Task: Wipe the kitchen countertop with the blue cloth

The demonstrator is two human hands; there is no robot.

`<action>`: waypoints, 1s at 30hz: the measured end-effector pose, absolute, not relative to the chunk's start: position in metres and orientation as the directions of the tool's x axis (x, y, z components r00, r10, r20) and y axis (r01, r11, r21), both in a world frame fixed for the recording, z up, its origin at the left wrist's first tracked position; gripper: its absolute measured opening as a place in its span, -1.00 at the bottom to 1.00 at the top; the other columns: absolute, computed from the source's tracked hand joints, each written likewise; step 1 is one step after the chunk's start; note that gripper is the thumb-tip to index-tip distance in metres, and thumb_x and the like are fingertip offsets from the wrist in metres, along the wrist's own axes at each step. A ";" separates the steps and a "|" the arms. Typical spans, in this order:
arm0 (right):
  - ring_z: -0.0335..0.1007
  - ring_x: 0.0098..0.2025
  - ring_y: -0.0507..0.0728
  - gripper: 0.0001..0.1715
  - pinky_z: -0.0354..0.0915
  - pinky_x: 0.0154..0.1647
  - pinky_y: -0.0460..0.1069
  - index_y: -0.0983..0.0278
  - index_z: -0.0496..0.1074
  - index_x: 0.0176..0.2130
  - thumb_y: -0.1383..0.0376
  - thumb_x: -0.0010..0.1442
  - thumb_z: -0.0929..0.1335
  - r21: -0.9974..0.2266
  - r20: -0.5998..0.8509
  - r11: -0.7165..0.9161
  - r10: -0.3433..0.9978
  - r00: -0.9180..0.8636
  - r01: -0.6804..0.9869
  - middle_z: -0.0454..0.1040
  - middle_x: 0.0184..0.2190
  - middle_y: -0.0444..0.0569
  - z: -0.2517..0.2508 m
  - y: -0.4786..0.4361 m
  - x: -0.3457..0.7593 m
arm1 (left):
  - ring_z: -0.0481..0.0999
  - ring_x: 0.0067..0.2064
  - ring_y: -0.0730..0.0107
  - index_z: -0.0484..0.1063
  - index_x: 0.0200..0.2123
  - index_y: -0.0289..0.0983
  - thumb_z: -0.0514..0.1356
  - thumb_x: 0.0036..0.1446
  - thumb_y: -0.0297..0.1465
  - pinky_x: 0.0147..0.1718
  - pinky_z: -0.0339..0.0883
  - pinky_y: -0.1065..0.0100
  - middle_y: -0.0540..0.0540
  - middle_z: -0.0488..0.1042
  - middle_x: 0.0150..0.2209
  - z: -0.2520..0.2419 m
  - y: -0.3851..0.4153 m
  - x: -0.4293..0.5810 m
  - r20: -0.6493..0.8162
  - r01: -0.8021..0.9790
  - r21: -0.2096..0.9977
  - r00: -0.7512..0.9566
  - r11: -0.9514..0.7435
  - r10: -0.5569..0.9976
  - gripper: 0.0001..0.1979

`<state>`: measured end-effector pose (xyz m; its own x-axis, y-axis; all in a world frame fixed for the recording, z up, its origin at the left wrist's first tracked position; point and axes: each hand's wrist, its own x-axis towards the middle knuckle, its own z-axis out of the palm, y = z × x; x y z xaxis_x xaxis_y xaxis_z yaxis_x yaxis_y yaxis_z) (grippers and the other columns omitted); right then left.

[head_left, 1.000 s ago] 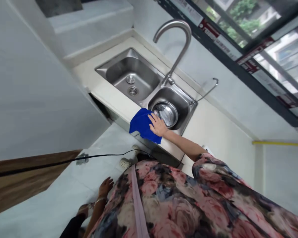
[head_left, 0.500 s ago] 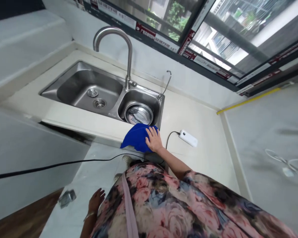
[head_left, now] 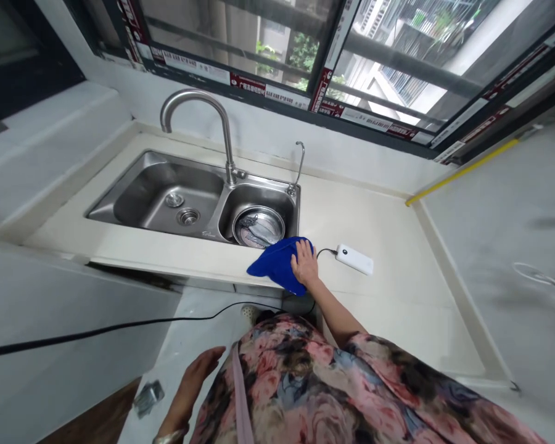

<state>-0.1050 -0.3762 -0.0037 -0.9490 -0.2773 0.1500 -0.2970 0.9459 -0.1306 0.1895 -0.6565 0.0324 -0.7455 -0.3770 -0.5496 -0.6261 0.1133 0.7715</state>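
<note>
A blue cloth lies on the counter's front edge below the small sink basin, with one corner hanging over the edge. My right hand rests flat on the cloth's right part, fingers stretched out and pressing on it. Low on the left, my left hand hangs beside my body over the floor, holding nothing, its fingers loosely extended. In the small basin sits a round metal strainer basket with a shiny, hard-to-name item in it.
A double steel sink with a tall curved faucet and a thin spout is set in the pale counter. A white power bank lies right of the cloth, joined to a black cable. A cabinet door stands ajar.
My right hand has slid the blue cloth to the right along the counter edge. My left hand has risen a little and moved right. The camera view has shifted.
</note>
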 end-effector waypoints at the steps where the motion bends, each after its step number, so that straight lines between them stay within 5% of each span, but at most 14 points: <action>1: -0.14 0.52 0.33 -0.30 -0.16 0.50 0.34 0.49 0.14 0.42 0.20 0.45 0.09 -0.137 0.161 0.953 -0.248 -0.955 -0.271 0.11 0.45 0.28 -0.005 -0.377 -0.107 | 0.60 0.08 -0.06 0.66 -0.16 -0.21 0.05 0.09 0.32 0.14 0.51 -0.02 -0.18 0.64 -0.02 0.042 -0.657 0.183 -0.572 -0.604 0.797 -0.768 0.027 -0.288 -0.23; 5: -0.12 0.51 0.38 -0.28 -0.17 0.48 0.39 0.55 0.13 0.41 0.20 0.45 0.05 -0.192 0.220 0.965 -0.136 -0.966 -0.180 0.12 0.43 0.35 -0.010 -0.385 -0.119 | 0.55 0.16 -0.02 0.60 -0.04 -0.33 0.22 0.02 0.26 0.31 0.32 0.05 -0.30 0.58 0.09 0.080 -0.644 0.134 -0.538 -0.520 0.832 -0.841 -0.192 -0.053 -0.21; 9: -0.13 0.51 0.46 -0.23 -0.19 0.45 0.46 0.66 0.10 0.40 0.20 0.43 0.04 -0.240 0.235 0.970 0.007 -0.972 -0.051 0.11 0.41 0.48 -0.012 -0.396 -0.139 | 0.56 0.15 -0.05 0.53 0.03 -0.36 0.35 -0.16 0.25 0.26 0.37 0.00 -0.38 0.58 0.07 0.089 -0.629 0.070 -0.479 -0.451 0.864 -0.872 -0.224 -0.094 -0.10; 12: -0.17 0.51 0.51 -0.19 -0.21 0.45 0.47 0.73 0.06 0.40 0.19 0.40 0.07 -0.219 0.208 0.976 0.029 -0.978 -0.017 0.06 0.42 0.52 -0.011 -0.400 -0.156 | 0.55 0.16 -0.02 0.48 0.10 -0.35 0.37 -0.09 0.16 0.25 0.35 0.00 -0.39 0.54 0.12 0.086 -0.629 0.029 -0.465 -0.427 0.865 -0.879 -0.264 -0.103 -0.15; 14: -0.19 0.52 0.52 -0.17 -0.23 0.46 0.47 0.73 0.05 0.40 0.18 0.39 0.09 -0.197 0.190 0.980 0.010 -0.982 -0.028 0.03 0.43 0.51 -0.012 -0.401 -0.167 | 0.52 0.18 0.02 0.45 0.13 -0.35 0.30 0.06 0.07 0.26 0.33 0.02 -0.37 0.53 0.15 0.083 -0.635 0.005 -0.426 -0.399 0.898 -0.894 -0.183 -0.138 -0.26; 17: -0.18 0.52 0.51 -0.16 -0.23 0.47 0.45 0.69 0.06 0.41 0.16 0.37 0.11 -0.184 0.183 0.981 -0.020 -0.983 -0.054 0.02 0.44 0.49 -0.015 -0.400 -0.185 | 0.46 0.24 0.11 0.46 0.14 -0.32 0.17 0.22 -0.16 0.32 0.25 0.04 -0.29 0.51 0.17 0.075 -0.649 -0.028 -0.278 -0.336 0.924 -0.918 0.182 -0.285 -0.49; 22: -0.13 0.51 0.49 -0.16 -0.22 0.48 0.42 0.66 0.08 0.41 0.15 0.36 0.14 -0.165 0.182 0.982 -0.066 -0.981 -0.096 0.04 0.44 0.47 -0.016 -0.397 -0.226 | 0.24 0.39 -0.07 0.35 0.24 -0.57 0.06 0.18 -0.35 0.42 -0.01 -0.08 -0.50 0.37 0.26 0.049 -0.676 -0.067 -0.008 -0.365 0.655 -0.878 0.661 -0.478 -0.39; 26: -0.14 0.51 0.46 -0.17 -0.23 0.50 0.36 0.64 0.07 0.42 0.14 0.38 0.13 -0.144 0.162 0.981 -0.107 -0.981 -0.130 0.03 0.45 0.42 -0.013 -0.394 -0.265 | -0.04 0.47 -0.34 0.20 0.35 -0.58 0.04 0.25 -0.25 0.38 -0.09 -0.28 -0.61 0.11 0.39 0.031 -0.697 -0.076 0.040 -0.556 0.474 -0.761 0.683 -0.647 -0.29; 30: -0.15 0.52 0.43 -0.19 -0.22 0.50 0.34 0.61 0.07 0.42 0.14 0.40 0.12 -0.131 0.172 0.976 -0.150 -0.974 -0.173 0.05 0.45 0.38 -0.013 -0.386 -0.302 | -0.09 0.46 -0.48 0.11 0.41 -0.51 0.00 0.29 -0.17 0.31 -0.05 -0.40 -0.67 -0.04 0.43 0.019 -0.714 -0.071 -0.011 -0.703 0.426 -0.634 0.570 -0.773 -0.25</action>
